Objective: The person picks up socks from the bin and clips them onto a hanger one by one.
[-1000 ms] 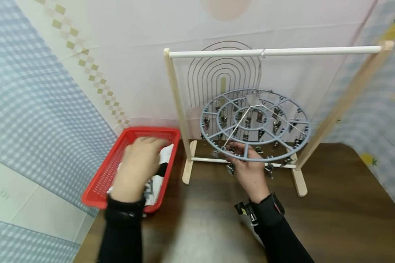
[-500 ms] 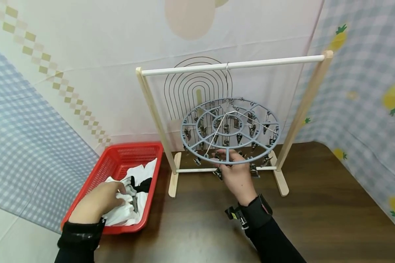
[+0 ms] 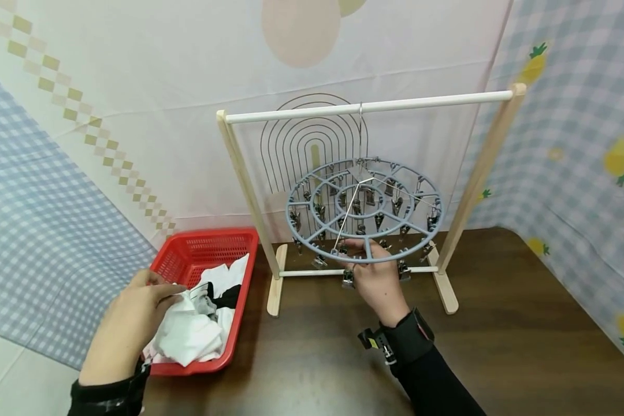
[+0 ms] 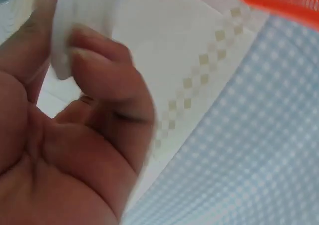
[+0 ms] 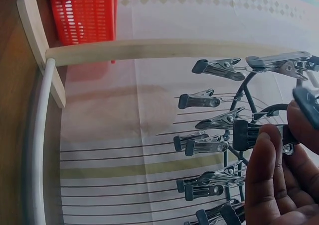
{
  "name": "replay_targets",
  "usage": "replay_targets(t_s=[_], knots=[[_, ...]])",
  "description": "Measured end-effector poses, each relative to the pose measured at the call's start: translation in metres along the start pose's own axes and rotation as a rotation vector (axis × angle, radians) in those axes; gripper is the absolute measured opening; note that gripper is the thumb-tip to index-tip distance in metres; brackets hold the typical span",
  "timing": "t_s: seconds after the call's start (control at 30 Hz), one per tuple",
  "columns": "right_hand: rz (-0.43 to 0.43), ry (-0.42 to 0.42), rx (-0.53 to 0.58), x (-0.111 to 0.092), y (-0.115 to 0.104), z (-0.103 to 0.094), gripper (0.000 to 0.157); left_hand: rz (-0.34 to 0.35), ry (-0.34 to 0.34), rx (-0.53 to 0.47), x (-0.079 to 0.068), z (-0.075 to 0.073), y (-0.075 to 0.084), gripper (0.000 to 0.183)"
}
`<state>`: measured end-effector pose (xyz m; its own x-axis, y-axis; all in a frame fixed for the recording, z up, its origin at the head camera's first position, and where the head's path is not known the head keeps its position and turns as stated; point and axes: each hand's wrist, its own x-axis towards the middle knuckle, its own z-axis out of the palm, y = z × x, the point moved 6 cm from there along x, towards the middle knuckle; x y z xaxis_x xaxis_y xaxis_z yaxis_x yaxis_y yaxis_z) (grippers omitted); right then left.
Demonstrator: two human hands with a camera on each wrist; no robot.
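Observation:
My left hand (image 3: 135, 312) is over the left side of the red basket (image 3: 179, 251), pinching a white cloth (image 3: 187, 338) between thumb and fingertips. In the left wrist view, the pinched white fabric (image 4: 84, 13) shows at the top. The rest of it drapes over other laundry in the basket. A round grey-blue clip hanger (image 3: 395, 257) hangs from the drying rack's white rod (image 3: 296, 114). Beneath its front rim, my right hand (image 3: 381, 289) holds a metal clip (image 5: 244, 135) between thumb and fingers. The hanger's rim partly hides those fingers in the head view.
Several metal clips (image 5: 204, 99) dangle from the hanger's rings. The rack's wooden left post (image 3: 247, 190) stands between basket and hanger, its foot (image 3: 275, 289) on the brown table (image 3: 301, 358). Black and white cloths (image 3: 229, 297) lie in the basket. Patterned fabric hangs behind.
My left hand has reached into the basket, taken a white cloth by its edge and drawn back leftward with it. The right hand stays at the hanger. The head view has shifted.

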<state>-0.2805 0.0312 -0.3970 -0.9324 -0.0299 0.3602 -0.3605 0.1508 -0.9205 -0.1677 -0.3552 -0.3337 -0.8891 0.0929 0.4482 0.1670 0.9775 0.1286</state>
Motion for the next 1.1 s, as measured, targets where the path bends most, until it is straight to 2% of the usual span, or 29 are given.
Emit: replay_targets(t_s=[0.07,0.13,0.3,0.37,0.43,0.6,0.8,0.9,0.97,1.03,1.1], knots=[[-0.002,-0.007,-0.002,0.001,-0.001,0.0,0.036,0.061,0.032,-0.047,0.002,0.001,0.005,0.022],[-0.013,-0.001,-0.014,0.001,-0.004,-0.001,0.037,0.081,0.028,-0.084,0.004,0.002,0.008,0.021],[-0.033,0.024,-0.07,0.001,-0.006,-0.01,0.037,0.036,-0.055,-0.153,0.01,0.002,0.013,0.034],[-0.031,0.031,-0.084,0.0,-0.006,-0.014,0.036,0.035,-0.059,-0.166,0.013,-0.001,0.017,0.039],[-0.027,0.041,-0.097,-0.001,-0.006,-0.019,0.035,0.057,-0.014,-0.157,0.017,-0.005,0.022,0.037],[-0.017,0.038,-0.082,-0.001,-0.005,-0.02,0.034,0.081,0.173,-0.095,0.021,-0.016,0.027,0.016],[-0.035,-0.002,-0.13,0.0,-0.006,-0.009,0.036,0.049,0.255,-0.082,0.007,-0.028,0.021,0.014],[-0.023,-0.019,-0.136,0.0,-0.006,-0.005,0.034,0.049,0.311,-0.154,0.003,-0.037,0.025,0.017],[-0.012,-0.025,-0.135,0.0,-0.006,-0.004,0.034,0.068,0.389,-0.239,0.003,-0.046,0.032,0.016],[-0.015,-0.026,-0.133,0.001,-0.006,-0.004,0.036,0.094,0.491,-0.328,0.006,-0.057,0.045,0.012],[-0.017,-0.023,-0.127,0.002,-0.006,-0.005,0.037,0.151,0.577,-0.38,0.009,-0.067,0.064,0.01]])
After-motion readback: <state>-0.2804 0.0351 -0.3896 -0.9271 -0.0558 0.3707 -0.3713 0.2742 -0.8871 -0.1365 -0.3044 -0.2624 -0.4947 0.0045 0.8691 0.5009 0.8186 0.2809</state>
